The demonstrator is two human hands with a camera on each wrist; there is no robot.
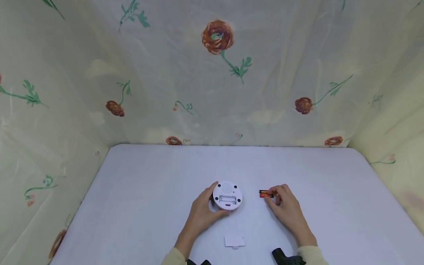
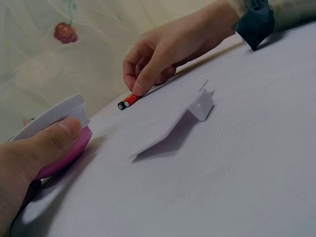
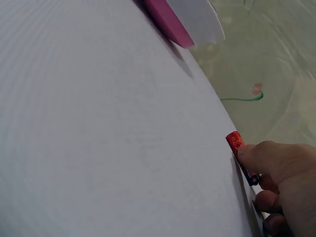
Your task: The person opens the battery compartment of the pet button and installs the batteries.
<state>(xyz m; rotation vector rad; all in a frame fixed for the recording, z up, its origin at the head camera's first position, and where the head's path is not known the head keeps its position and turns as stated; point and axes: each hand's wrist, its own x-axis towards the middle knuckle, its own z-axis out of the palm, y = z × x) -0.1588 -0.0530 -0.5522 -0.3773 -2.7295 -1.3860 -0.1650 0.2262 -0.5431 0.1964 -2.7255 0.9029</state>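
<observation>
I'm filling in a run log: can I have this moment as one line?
left hand: holds round device | right hand: pinches two batteries | battery slot: uncovered | cover: on table, apart from device

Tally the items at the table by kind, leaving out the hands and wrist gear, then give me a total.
Batteries: 2
Round gadget: 1
White cover: 1
Total: 4
</observation>
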